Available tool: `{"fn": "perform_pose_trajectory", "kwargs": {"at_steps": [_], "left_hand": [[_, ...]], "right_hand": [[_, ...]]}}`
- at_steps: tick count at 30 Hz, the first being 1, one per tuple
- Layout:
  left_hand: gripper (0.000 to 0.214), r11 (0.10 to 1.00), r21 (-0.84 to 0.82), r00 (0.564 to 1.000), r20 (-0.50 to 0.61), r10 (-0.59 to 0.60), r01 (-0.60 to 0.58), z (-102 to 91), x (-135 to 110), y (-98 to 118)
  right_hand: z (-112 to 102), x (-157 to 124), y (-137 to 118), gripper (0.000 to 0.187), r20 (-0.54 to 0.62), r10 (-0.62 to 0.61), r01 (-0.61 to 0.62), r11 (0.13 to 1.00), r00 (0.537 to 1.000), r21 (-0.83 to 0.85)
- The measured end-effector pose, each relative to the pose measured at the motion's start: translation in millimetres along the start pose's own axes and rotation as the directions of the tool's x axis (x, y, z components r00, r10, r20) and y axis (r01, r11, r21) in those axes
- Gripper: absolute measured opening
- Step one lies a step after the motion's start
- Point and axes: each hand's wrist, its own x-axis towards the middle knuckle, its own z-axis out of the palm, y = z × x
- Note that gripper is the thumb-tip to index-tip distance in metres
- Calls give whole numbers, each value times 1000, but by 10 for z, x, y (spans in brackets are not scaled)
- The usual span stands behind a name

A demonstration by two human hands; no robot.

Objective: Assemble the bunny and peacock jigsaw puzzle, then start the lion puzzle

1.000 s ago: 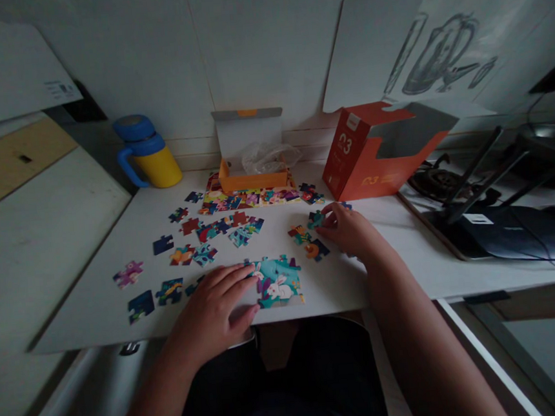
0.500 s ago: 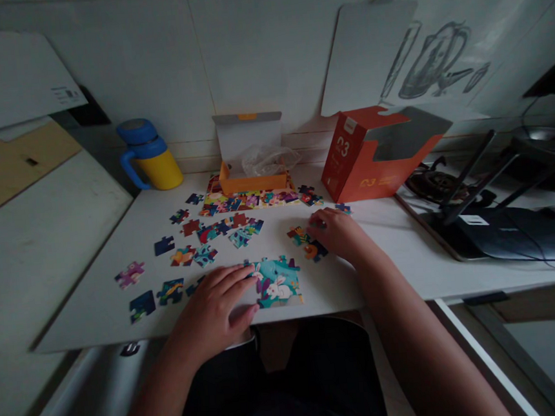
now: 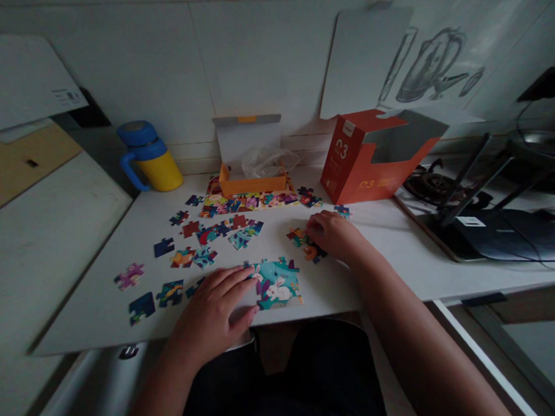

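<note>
A joined block of jigsaw puzzle pieces [image 3: 279, 284] with white rabbits on teal lies near the table's front edge. My left hand [image 3: 218, 304] rests flat at its left side, fingers stretched out and fingertips on its edge. To the upper right, my right hand [image 3: 332, 232] has its fingers curled together over a puzzle piece [image 3: 312, 253] with an orange shape, partly covered by the hand. Touching that spot on the left is a green and orange puzzle piece [image 3: 297, 237]. Several loose puzzle pieces [image 3: 204, 256] are scattered left of centre.
An open yellow box [image 3: 253, 184] with a clear plastic bag stands on a colourful picture sheet [image 3: 209, 204] at the back. A blue and yellow jug [image 3: 157, 163] is back left. An orange-red box [image 3: 351, 162] and a black router [image 3: 517, 232] sit at right.
My right hand's fingers have shifted very slightly, bending down over the pieces. My left hand and the rabbit block stay in place.
</note>
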Motion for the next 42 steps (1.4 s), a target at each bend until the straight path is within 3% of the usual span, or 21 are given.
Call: {"fn": "perform_pose_trajectory", "kwargs": {"at_steps": [7,11,18,24,29,38,42], "left_hand": [[45,1000,8,1000,12,0,0,5,-1,-3],[43,1000,2,1000,3,0,0,-4,9,5],[45,1000,-21,1000,12,-17,17,-2,3,13],[45,1000,-19,1000,8,-5,5,-26,12,40],[44,999,-34,1000,-4,-1,1,-36,14,42],[46,1000,-27,1000,4,-6,6,-21,-1,29],[47,1000,-28,1000,9,-4,5,-24,3,32]], "right_hand": [[89,51,97,38,-125,143,-155,983,982,-94],[147,93,109,48,-110,195,-206,973,975,-102],[95,125,68,41,-71,206,-212,974,976,-85],[95,158,51,27,-64,83,-88,993,994,-80],[121,174,73,18,-56,79,-83,994,995,-76],[128,101,151,45,-110,160,-169,982,981,-83],[138,95,125,46,-111,181,-190,978,977,-80]]}}
